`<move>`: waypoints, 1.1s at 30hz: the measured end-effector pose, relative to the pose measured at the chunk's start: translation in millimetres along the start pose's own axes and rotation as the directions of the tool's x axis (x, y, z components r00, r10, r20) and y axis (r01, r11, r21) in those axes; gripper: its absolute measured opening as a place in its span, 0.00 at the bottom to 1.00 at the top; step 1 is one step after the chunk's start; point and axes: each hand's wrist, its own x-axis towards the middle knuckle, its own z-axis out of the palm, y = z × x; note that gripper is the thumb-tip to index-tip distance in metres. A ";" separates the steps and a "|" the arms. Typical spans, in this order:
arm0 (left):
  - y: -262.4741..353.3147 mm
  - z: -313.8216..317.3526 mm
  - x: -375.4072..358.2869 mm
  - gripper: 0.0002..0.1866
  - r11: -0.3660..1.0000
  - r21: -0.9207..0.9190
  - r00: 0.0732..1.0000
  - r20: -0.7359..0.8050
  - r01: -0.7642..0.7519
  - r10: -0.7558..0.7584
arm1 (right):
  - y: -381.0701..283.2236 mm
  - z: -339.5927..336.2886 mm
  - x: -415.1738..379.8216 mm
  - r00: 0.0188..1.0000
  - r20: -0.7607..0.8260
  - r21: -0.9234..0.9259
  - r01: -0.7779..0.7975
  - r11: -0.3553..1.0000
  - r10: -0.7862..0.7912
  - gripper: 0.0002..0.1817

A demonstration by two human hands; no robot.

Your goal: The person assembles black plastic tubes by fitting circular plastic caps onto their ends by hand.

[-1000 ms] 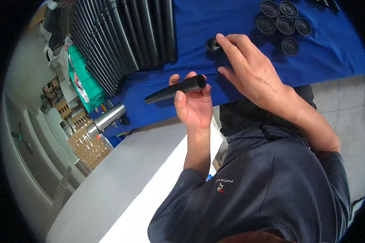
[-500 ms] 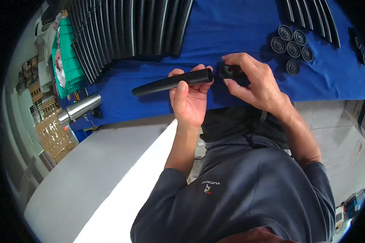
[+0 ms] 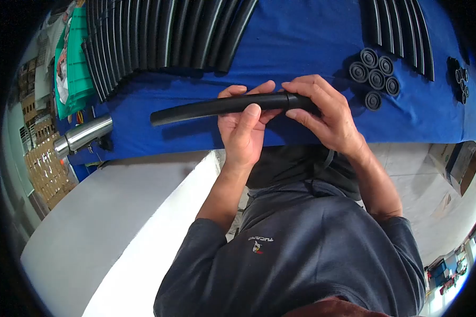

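Note:
A black tube [image 3: 195,110] lies across the fingers of my left hand [image 3: 243,127], with the thumb pressed on its side. My right hand [image 3: 328,113] is closed around a black round cap [image 3: 296,101], which meets the tube's right end. Much of the cap is hidden by my right fingers. Both hands are above the front part of the blue cloth, close together.
Long black tubes [image 3: 169,37] lie in a row at the back left, more tubes [image 3: 402,31] at the back right. Several round black caps [image 3: 376,79] sit right of my hands. A metal cylinder [image 3: 90,134] and a green bin [image 3: 79,68] are at the left.
The tube and the cap, apart before, now meet end to end. The cap's open face has turned out of sight. The whole view has shifted slightly.

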 end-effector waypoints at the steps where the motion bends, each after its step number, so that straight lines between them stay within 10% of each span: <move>1: 0.3 -0.7 -0.6 0.19 1.000 -0.005 1.000 -0.011 0.009 -0.009 | -0.9 0.0 -0.3 1.000 0.011 -0.008 -0.002 1.000 0.002 0.23; 33: -5.5 10.3 -5.4 0.17 1.000 0.014 0.996 -0.094 -0.008 0.009 | 0.1 7.2 -6.1 0.986 -0.038 -0.218 0.148 0.965 -0.160 0.26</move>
